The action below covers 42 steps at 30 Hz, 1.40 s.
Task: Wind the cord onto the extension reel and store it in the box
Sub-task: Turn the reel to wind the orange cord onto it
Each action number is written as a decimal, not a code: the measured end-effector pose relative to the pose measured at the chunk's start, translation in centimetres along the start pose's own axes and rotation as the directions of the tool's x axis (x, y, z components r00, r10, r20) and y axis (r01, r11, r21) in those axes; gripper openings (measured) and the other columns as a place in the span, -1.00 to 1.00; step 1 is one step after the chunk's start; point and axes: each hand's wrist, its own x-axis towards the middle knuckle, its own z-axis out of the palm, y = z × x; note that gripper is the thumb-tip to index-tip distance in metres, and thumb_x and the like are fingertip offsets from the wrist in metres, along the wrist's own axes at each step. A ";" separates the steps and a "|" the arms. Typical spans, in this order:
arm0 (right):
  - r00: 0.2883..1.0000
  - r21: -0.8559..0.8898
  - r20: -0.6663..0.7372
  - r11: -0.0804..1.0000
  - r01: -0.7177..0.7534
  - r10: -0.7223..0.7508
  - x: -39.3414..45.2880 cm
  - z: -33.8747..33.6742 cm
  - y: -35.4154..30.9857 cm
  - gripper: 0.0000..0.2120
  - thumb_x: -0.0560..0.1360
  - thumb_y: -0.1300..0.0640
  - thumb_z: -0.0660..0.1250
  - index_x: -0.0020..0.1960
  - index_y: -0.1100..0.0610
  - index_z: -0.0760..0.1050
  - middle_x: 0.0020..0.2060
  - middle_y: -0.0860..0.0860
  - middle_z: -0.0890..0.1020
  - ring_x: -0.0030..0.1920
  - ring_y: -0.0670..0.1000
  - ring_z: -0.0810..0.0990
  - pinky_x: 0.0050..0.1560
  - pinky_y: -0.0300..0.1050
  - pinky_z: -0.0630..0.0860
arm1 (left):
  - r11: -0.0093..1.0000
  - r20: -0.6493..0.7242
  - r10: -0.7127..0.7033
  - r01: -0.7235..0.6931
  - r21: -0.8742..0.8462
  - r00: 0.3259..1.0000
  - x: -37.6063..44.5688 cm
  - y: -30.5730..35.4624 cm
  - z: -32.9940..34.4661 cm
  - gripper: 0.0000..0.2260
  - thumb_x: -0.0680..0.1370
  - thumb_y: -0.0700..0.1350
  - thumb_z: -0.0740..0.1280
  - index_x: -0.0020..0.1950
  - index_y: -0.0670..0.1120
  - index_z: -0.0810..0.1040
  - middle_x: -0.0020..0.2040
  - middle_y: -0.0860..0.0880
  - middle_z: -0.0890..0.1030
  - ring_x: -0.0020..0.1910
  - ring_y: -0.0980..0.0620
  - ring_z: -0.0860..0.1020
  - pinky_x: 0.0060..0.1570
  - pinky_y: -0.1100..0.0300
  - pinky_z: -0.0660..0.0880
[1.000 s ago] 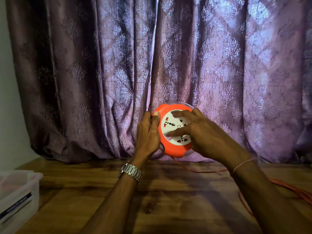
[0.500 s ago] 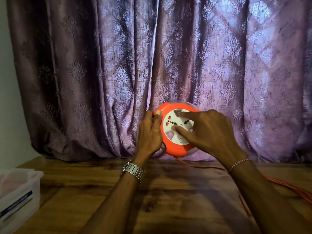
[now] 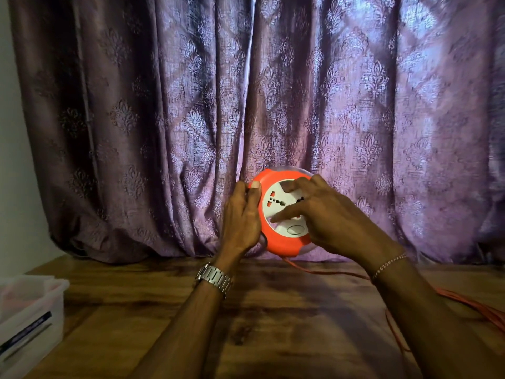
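A round orange extension reel (image 3: 282,243) with a white socket face is held upright above the wooden table, in front of the curtain. My left hand (image 3: 240,217) grips its left rim, thumb on the orange edge. My right hand (image 3: 325,217) lies on the white face with its fingers curled onto it. An orange cord (image 3: 464,303) trails from the reel's underside along the table to the right edge. A clear plastic box (image 3: 30,305) stands at the left edge of the table.
A purple patterned curtain (image 3: 246,105) hangs close behind the reel down to the wooden table (image 3: 259,324). A pale wall shows at the far left. Loose cord loops lie at the right edge of the table.
My right hand has shifted round on the white face, and the socket markings have turned. The reel sits a little lower in view. My left hand keeps its grip on the rim.
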 end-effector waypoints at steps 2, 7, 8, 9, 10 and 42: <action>0.999 -0.003 -0.039 1.000 -0.012 0.012 -0.1 -0.1 -0.2 -0.52 0.38 0.17 0.20 0.11 -0.34 0.56 0.31 -0.03 0.44 0.15 0.07 0.37 0.02 -0.03 0.45 | 1.000 0.004 0.002 -0.002 -0.011 1.000 0.0 0.0 0.0 -0.58 0.58 0.33 0.13 -0.18 -0.02 0.35 -0.30 0.03 0.48 -0.25 -0.13 0.44 -0.04 -0.29 0.50; 0.990 -0.049 -0.087 0.992 -0.112 0.108 -0.3 0.4 -0.5 -0.45 0.34 0.04 0.21 0.26 -0.39 0.43 0.14 0.04 0.48 0.14 0.09 0.45 0.03 -0.01 0.48 | 0.996 0.019 -0.037 0.038 -0.086 0.999 0.2 -0.2 -0.2 -0.57 0.55 0.37 0.16 -0.18 0.01 0.38 -0.26 -0.06 0.53 -0.21 -0.18 0.52 -0.02 -0.40 0.52; 0.986 -0.061 -0.110 0.990 -0.129 0.122 -0.3 0.5 -0.5 -0.44 0.32 0.00 0.27 0.28 -0.39 0.41 0.08 0.03 0.49 0.10 0.09 0.48 0.00 -0.02 0.47 | 0.995 0.024 -0.041 0.043 -0.095 0.999 0.2 -0.2 -0.3 -0.54 0.54 0.37 0.16 -0.15 -0.03 0.39 -0.24 -0.12 0.55 -0.20 -0.21 0.54 -0.03 -0.41 0.52; 0.980 -0.056 -0.135 0.986 -0.154 0.145 -0.4 0.6 -0.5 -0.44 0.29 -0.06 0.30 0.28 -0.39 0.41 0.04 0.01 0.51 0.08 0.09 0.50 -0.02 -0.02 0.47 | 0.995 0.026 -0.040 0.042 -0.095 0.999 0.2 -0.2 -0.2 -0.51 0.54 0.38 0.15 -0.13 -0.07 0.39 -0.23 -0.16 0.55 -0.19 -0.26 0.54 -0.04 -0.41 0.52; 0.971 -0.038 -0.165 0.983 -0.180 0.171 -0.6 0.7 -0.5 -0.44 0.27 -0.12 0.32 0.26 -0.39 0.42 0.02 0.00 0.53 0.07 0.08 0.52 -0.03 -0.04 0.48 | 0.996 0.022 -0.030 0.032 -0.084 0.999 0.2 -0.2 -0.2 -0.50 0.54 0.37 0.15 -0.13 -0.09 0.39 -0.24 -0.14 0.55 -0.20 -0.25 0.53 -0.05 -0.39 0.52; 0.986 -0.068 -0.114 0.989 -0.129 0.121 -0.7 0.5 -0.4 -0.45 0.27 -0.04 0.23 0.23 -0.41 0.43 0.02 -0.03 0.47 0.09 0.04 0.51 -0.22 -0.13 0.38 | 1.000 0.026 0.004 -0.004 -0.007 1.000 -0.1 0.0 -0.1 -0.49 0.54 0.37 0.09 -0.12 -0.08 0.44 -0.24 -0.06 0.58 -0.20 -0.07 0.57 -0.06 -0.22 0.51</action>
